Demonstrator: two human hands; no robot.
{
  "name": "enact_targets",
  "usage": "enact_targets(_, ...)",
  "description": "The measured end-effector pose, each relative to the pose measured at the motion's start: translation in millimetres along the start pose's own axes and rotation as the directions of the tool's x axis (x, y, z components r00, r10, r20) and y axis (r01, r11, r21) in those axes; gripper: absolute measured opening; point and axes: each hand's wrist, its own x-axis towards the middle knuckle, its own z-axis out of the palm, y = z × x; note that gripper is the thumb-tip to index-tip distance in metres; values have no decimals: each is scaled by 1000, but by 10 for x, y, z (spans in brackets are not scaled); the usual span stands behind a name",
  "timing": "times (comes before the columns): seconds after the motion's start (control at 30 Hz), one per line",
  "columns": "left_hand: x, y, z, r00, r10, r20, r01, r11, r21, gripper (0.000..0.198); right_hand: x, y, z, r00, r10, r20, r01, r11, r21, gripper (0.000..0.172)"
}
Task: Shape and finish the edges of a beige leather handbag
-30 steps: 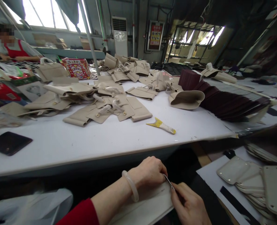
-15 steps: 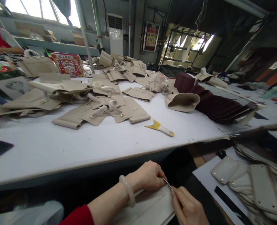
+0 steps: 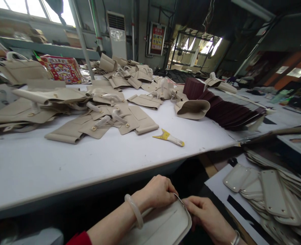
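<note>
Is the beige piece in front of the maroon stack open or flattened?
Open: the beige piece gapes, showing its hollow inside.

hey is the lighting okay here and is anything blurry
Head view: windows glare white; head view: deep shadow under the table; head view: pale plastic at lower left is blurred; head view: left hand, right hand and held piece look fairly clear.

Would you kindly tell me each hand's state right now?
Left hand: closed, gripping the beige piece by its edge.
Right hand: closed, pinching that piece near its corner.
</note>
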Motion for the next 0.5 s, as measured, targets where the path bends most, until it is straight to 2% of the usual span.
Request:
enact_targets(0.1, 2, -14, 3, 1000, 10, 5, -10, 1000, -1, 30, 46, 46, 8, 991, 31, 132, -58, 977, 205, 57)
enact_targets(0.2, 3, -24, 9, 1000, 29, 12, -29, 1000, 0, 31, 46, 64, 36, 979, 11, 202, -60, 969, 239, 53)
enact_targets(0.37, -5, -17, 23, 999, 34, 25, -36, 998, 42, 35, 54, -47, 16, 963, 54, 262, -105, 977, 184, 52)
enact_targets(0.5, 8, -46, 23, 998, 41, 47, -45, 997, 67, 36, 85, -217, -34, 940, 138, 312, -144, 990, -5, 56)
